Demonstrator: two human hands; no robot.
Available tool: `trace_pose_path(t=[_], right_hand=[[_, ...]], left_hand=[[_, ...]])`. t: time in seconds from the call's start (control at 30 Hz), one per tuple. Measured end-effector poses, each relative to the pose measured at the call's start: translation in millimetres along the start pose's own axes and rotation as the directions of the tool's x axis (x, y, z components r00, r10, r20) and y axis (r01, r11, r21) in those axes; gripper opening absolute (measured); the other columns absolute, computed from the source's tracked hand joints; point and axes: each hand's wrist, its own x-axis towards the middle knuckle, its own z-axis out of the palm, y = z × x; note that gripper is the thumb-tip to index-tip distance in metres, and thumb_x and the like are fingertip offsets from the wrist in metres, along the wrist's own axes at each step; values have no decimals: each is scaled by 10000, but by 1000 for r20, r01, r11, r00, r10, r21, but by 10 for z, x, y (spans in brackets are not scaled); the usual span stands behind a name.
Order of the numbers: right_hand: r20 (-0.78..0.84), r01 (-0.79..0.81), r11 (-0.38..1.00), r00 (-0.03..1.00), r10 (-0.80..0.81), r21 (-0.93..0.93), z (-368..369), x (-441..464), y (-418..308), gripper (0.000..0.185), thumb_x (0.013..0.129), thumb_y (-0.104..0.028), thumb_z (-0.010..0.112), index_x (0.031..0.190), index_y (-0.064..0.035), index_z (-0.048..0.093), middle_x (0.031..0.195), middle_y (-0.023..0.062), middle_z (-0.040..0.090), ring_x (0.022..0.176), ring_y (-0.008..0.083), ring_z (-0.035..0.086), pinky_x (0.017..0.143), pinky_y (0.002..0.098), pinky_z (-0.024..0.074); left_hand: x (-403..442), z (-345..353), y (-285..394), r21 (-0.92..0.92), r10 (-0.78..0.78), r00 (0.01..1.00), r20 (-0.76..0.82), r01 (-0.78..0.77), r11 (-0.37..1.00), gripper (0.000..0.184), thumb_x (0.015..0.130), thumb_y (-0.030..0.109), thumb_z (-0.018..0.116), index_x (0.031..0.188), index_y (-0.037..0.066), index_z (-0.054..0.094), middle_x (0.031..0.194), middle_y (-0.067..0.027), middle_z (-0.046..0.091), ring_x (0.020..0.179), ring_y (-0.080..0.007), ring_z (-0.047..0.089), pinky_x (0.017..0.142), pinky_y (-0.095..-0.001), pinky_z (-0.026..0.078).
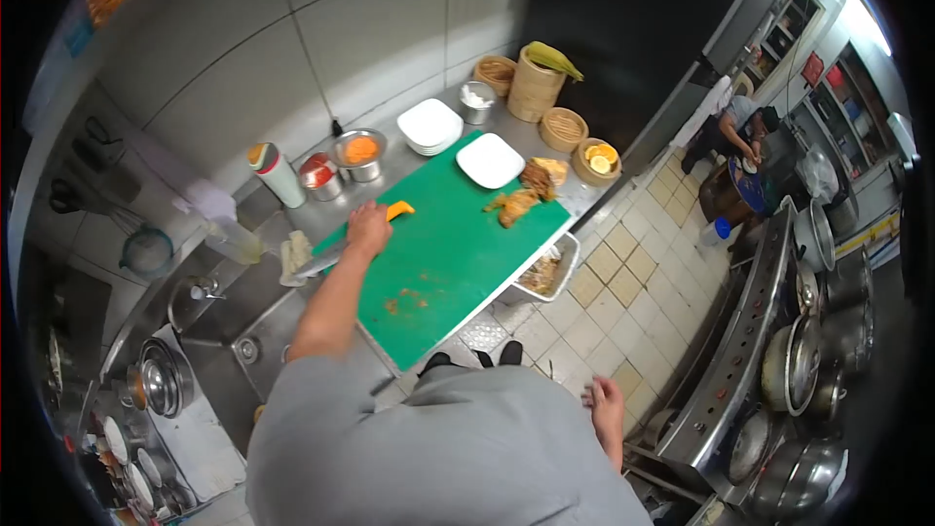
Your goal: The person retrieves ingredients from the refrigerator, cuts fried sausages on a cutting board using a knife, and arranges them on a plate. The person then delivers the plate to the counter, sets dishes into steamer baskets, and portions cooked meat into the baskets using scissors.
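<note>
My left hand (368,230) is closed around a knife (400,209). The orange handle shows on one side of the fist, and the blade points toward a pale folded cloth (293,258) beside the sink. Under this hand lies a green cutting board (438,253) with small brown scraps on it. A white square plate (490,161) rests at the board's far part, near pieces of browned meat (513,206). My right hand (605,401) hangs low at my side above the floor, fingers loosely apart, holding nothing.
Stacked white plates (430,125), metal cups, a bowl of orange food (361,149), a bottle (278,175) and bamboo steamers (537,84) line the wall. A sink (219,317) is left, a stove (726,351) right. Another person (737,131) bends over a container farther back.
</note>
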Motion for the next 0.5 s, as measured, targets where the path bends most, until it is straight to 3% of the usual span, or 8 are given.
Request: trace_pose_path(t=[0.17,0.2,0.27,0.3,0.37,0.4,0.47,0.5], right_hand=[[505,9,995,861,-58,99,354,1248,-1212,426,1054,-216,614,1426,-24,532,1200,130,701,1054,190,679,849,341,581],[617,-59,990,787,-33,128,489,1408,-1447,472,1056,-218,610,1472,-28,494,1242,142,688,1109,203,670,886,358,585],[832,-241,956,555,-6,168,724,1718,-1620,571,1046,-195,623,1546,-38,397,1288,150,666,1176,219,650,935,373,581],[843,-250,955,538,1,159,829,1826,-1595,571,1046,-195,623,1546,-38,397,1288,150,666,1176,219,650,935,373,581],[974,-263,960,223,-35,95,1029,1978,-1459,630,1027,-145,631,1575,-41,338,1235,121,667,1083,202,676,887,360,580],[978,-283,955,206,-36,94,1064,2025,-1389,630,1027,-145,631,1575,-41,338,1235,121,667,1083,202,676,887,360,580],[1000,-274,962,-26,-8,0,1117,2074,-1332,644,1007,-84,621,1583,-49,332,1153,83,650,973,170,682,816,329,566],[997,-301,954,67,31,-10,1077,2026,-1304,630,996,-45,599,1574,-57,349,1041,47,615,816,133,650,715,293,537]], left_hand=[[-816,-709,1069,-210,515,848,-122,-529,822,434,819,164,733,1245,100,678,1066,-127,620,1075,-315,606,967,-471,460],[-944,-765,1294,-205,504,857,-111,-516,832,434,819,164,733,1245,100,678,1066,-127,620,1075,-315,606,967,-471,460],[-1127,-798,1804,-171,749,660,-65,-746,643,489,830,203,732,1309,130,661,1033,-81,616,1043,-289,608,982,-457,447],[-1220,-800,2073,-170,737,674,-54,-733,658,489,830,203,732,1309,130,661,1033,-81,616,1043,-289,608,982,-457,447],[-1382,-777,2530,-182,798,602,-2,-785,592,446,847,193,725,1289,153,678,1035,-52,620,1055,-258,612,996,-448,439],[-1448,-737,2691,-182,791,612,21,-775,605,446,847,193,725,1289,153,678,1035,-52,620,1055,-258,612,996,-448,439],[-1557,-647,2932,-238,770,635,-58,-758,607,405,858,169,720,1262,178,696,1061,-36,635,1074,-238,617,1015,-450,438],[-1622,-626,2970,-228,725,688,-34,-712,664,419,847,149,738,1264,174,699,1129,-32,652,1136,-238,610,1074,-455,420]])
